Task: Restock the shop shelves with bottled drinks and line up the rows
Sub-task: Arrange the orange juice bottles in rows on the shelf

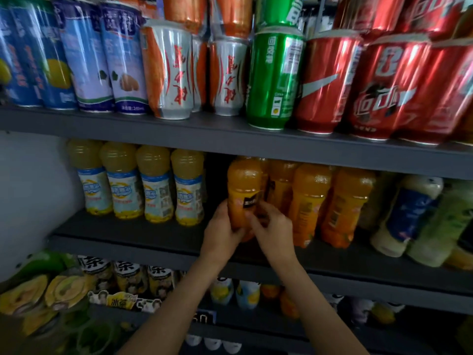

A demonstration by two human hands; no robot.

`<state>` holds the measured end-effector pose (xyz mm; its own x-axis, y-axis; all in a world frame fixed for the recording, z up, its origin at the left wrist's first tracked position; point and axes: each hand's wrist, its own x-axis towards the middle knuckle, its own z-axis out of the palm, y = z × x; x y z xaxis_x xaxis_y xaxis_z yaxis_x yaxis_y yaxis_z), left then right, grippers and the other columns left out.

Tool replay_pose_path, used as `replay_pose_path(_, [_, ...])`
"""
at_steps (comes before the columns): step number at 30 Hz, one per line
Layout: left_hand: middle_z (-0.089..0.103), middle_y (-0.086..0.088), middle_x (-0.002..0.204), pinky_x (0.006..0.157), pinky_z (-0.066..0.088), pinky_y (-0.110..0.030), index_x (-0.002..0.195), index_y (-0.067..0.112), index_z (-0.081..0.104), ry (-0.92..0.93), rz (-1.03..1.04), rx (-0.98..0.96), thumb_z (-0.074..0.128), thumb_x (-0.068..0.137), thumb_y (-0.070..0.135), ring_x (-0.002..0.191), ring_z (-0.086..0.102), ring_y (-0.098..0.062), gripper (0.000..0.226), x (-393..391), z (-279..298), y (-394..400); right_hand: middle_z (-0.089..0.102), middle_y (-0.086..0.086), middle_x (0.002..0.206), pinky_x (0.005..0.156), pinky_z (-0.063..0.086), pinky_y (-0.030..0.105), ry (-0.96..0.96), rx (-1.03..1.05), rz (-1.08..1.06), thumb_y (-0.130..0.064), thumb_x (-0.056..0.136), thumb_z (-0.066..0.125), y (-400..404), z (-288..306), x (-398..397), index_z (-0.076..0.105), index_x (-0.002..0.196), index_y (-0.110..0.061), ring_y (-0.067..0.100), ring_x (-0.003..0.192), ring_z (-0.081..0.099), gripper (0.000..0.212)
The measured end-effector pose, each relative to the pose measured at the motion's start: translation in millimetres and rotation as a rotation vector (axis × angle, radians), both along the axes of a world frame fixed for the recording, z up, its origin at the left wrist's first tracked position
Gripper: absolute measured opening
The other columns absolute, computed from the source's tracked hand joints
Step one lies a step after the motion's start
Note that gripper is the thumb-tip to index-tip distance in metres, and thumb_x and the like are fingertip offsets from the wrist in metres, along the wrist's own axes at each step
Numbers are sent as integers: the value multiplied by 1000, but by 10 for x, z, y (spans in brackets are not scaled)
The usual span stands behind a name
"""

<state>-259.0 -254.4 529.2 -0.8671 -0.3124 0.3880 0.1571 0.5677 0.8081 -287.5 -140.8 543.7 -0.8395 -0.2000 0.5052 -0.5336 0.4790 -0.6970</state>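
Head view, looking forward at dark grey shop shelves. Both bare hands up at the middle shelf [143, 233], wrapped around the lower half of one orange drink bottle [244, 187]. Left hand [222, 230] closed on the bottle's left side and base, thumb toward the label; right hand [273, 228] closed on its right side, fingers across the front just below the dark label patch. Bottle upright, at the left end of a row of like orange bottles [330, 203], touching the nearest of them; cannot tell whether its base rests on the shelf, being hidden by the hands. A dark gap to its left, then four pale yellow bottles [135, 183] with light blue labels standing side by side. Right of the orange row, blurred white and green bottles [419, 216]. On the upper shelf [230, 131], cans packed close: blue cans [38, 55] at left, orange-and-silver cans [170, 70] in the middle, a green can [275, 78], red cans [378, 85] at right. Below, a lower shelf with tea bottles [129, 275] and other blurred drinks.
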Motion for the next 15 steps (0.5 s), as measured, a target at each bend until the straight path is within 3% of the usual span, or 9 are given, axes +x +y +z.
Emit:
replay_pose_path(4, [56, -5, 120, 90, 44, -30, 130, 12, 40, -6, 120, -6, 74, 75, 20, 111, 54, -20, 65, 66, 11, -251, 33, 16, 144, 110, 22, 21, -34, 7, -67, -11, 91, 55, -241, -135, -74, 26, 143, 2, 25, 137, 30, 61])
replay_pose_path(6, [56, -6, 119, 89, 43, -29, 129, 12, 39, -24, 137, -20, 75, 75, 22, 111, 54, -20, 65, 68, 26, -328, 17, 19, 152, 116, 10, 26, -47, 48, -87, -2, 89, 52, -403, -169, -132, 9, 145, 4, 28, 143, 13, 71])
replay_pose_path(8, [55, -5, 120, 90, 43, -28, 129, 13, 39, -31, 121, -46, 75, 75, 23, 112, 53, -19, 66, 59, 28, -376, 10, 23, 153, 116, 4, 28, -67, 23, -144, 4, 87, 49, -559, -168, -197, 3, 145, 6, 30, 144, 7, 73])
replay_pose_path(11, [54, -3, 123, 92, 42, -27, 132, 13, 38, -30, 99, -53, 75, 75, 24, 115, 52, -18, 69, 46, 12, -438, 13, 23, 151, 116, 9, 33, -134, -18, -264, 3, 87, 51, -708, -118, -299, 6, 145, 5, 34, 141, 12, 74])
replay_pose_path(15, [53, -2, 125, 92, 38, -23, 134, 14, 36, -33, 63, -45, 75, 74, 24, 117, 50, -16, 72, 43, -9, -518, 24, 21, 147, 110, 23, 43, -209, 90, -346, -16, 88, 58, -744, -68, -448, 7, 146, -2, 36, 134, 25, 79])
